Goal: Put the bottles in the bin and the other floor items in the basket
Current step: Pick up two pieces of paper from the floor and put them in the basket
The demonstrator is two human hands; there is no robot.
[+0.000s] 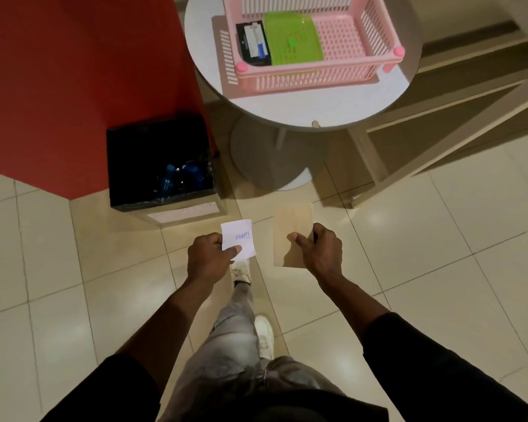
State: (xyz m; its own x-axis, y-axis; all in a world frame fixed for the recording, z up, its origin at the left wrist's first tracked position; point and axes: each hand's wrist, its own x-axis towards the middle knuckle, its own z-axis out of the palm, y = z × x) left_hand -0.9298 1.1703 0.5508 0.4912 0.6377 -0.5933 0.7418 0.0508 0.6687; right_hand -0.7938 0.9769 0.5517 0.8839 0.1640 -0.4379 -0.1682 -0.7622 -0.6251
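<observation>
My left hand (209, 258) pinches a small white paper note (241, 236) with blue handwriting. My right hand (317, 252) grips a tan card or envelope (291, 222) by its lower right part. Both are held above the tiled floor, just in front of the bin (128, 166), a black-lined box holding blue plastic bottles (180, 176). The pink slatted basket (314, 74) stands on the round white table (302, 108) farther ahead; inside it lie a green tray (291, 39) and a dark flat item (252, 44).
A red wall or pillar (73, 71) rises at the left behind the bin. The table's round pedestal base (275, 159) sits on the floor ahead. A pale wooden frame (439, 141) stands at the right. My legs and white shoes are below.
</observation>
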